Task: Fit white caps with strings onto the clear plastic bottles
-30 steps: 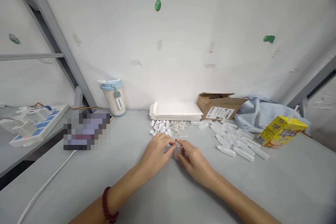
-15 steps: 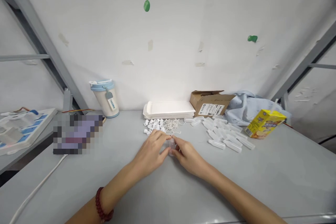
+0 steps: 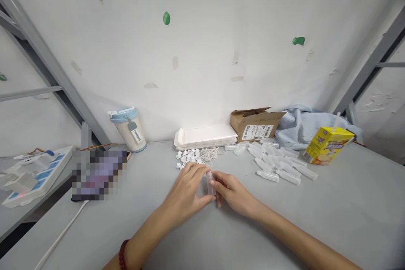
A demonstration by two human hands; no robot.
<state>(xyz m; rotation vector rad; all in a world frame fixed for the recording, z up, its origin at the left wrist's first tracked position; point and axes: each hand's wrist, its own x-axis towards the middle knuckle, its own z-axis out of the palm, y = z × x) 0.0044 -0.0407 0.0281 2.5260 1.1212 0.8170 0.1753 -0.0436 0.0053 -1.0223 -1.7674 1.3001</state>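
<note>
In front of me, a small clear plastic bottle [image 3: 210, 185] is held upright between my two hands. My left hand [image 3: 186, 187] spans it, with fingertips at the top and the thumb by the base. My right hand [image 3: 236, 194] pinches its right side with thumb and fingers. Beyond my left fingers lie several small white caps [image 3: 190, 156], next to a tangle of white strings [image 3: 210, 155]. Several more clear bottles [image 3: 278, 162] lie on their sides in a loose pile to the right. Part of the held bottle is hidden by my fingers.
White stacked trays [image 3: 207, 135] and an open cardboard box [image 3: 257, 126] stand by the wall. A yellow drink carton [image 3: 327, 145] and pale blue cloth [image 3: 310, 126] are at the right. A tumbler [image 3: 129, 128], phone [image 3: 99, 175] with cable and power strip [image 3: 38, 173] are at the left.
My view has tilted slightly. Both hands still hold the bottle, but my fingers have shifted and more of it shows. My left thumb sits lower, near the base.
</note>
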